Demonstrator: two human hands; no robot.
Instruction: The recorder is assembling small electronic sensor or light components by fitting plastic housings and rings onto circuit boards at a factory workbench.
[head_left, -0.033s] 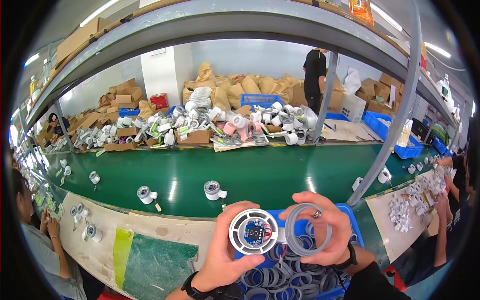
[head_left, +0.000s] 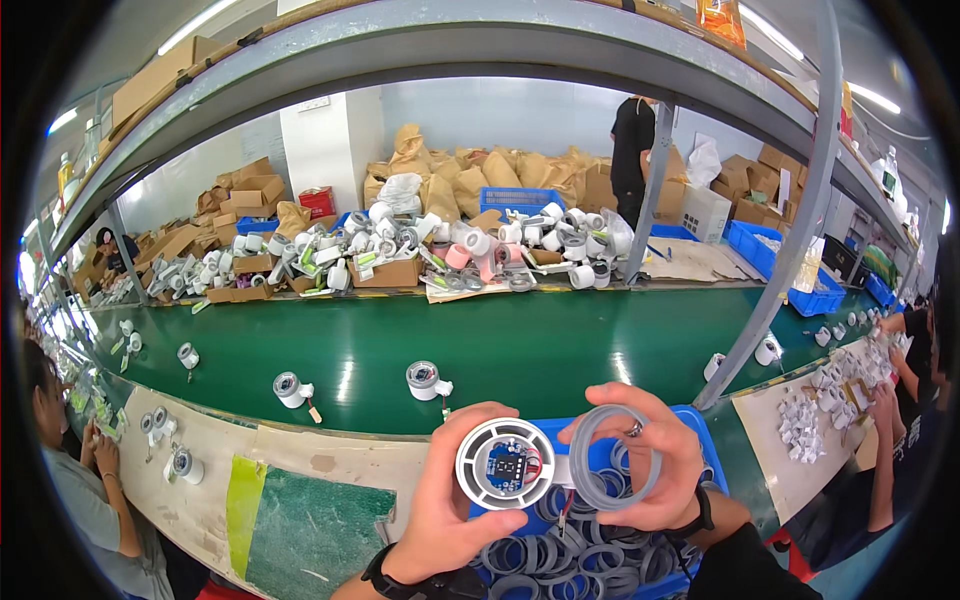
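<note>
Between its thumb and fingers my left hand point(head_left: 447, 505) grips a white round housing point(head_left: 476, 492), its open face turned up toward me. Inside sit a blue circuit board point(head_left: 508, 466) and red wires; a short white stem points right. Closed around a grey plastic ring point(head_left: 592, 490), my right hand point(head_left: 672, 455) keeps it tilted beside the housing, apart from its rim. Below both hands stands a blue bin point(head_left: 712, 440) filled with loose grey rings point(head_left: 600, 562). A small wire connector point(head_left: 563, 518) dangles beneath the stem.
A green conveyor belt point(head_left: 520, 320) runs across, carrying several white housings point(head_left: 423, 378). On the left bench lies a worn green mat point(head_left: 318, 530). A slanted grey post point(head_left: 775, 290) rises at right. Co-workers' hands point(head_left: 105, 450) work on both sides; piled parts point(head_left: 390, 240) line the far side.
</note>
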